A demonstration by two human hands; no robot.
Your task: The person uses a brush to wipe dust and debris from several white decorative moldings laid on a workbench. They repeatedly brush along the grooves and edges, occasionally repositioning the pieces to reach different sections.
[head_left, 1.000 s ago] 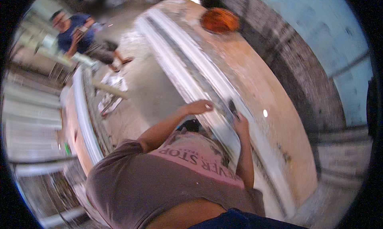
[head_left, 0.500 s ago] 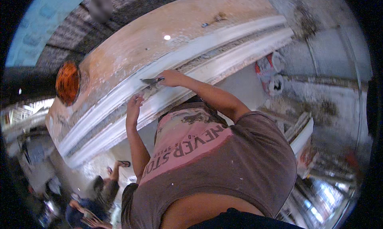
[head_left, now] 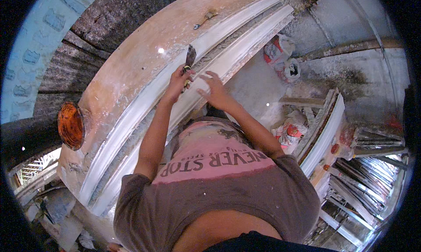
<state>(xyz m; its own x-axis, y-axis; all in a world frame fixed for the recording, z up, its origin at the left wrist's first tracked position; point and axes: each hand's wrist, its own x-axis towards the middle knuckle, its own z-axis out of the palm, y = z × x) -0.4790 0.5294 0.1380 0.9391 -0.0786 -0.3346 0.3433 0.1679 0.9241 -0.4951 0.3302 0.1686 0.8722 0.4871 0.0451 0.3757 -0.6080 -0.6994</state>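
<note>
My left hand point(head_left: 176, 84) is closed round the handle of a putty knife point(head_left: 190, 57), whose dark blade points away from me. It is above a long white moulding point(head_left: 144, 114) that lies across the worktable. To its right, my right hand point(head_left: 214, 89) holds nothing, and its fingers are apart over a second white moulding point(head_left: 237, 63), nearer my body. A rough grey strip point(head_left: 223, 46) runs between the two mouldings. Whether my right fingertips touch the nearer moulding, I cannot tell.
The brown worktable point(head_left: 118, 81) carries an orange-stained bowl point(head_left: 71, 125) at its left end and a small tool point(head_left: 197, 26) near the far edge. Red and white sacks point(head_left: 274, 52) are on the floor at right. Another white moulding point(head_left: 324, 133) stands at lower right.
The putty knife has passed from my right hand to my left, its blade now pointing away. My right hand has opened and moved right. The view has turned.
</note>
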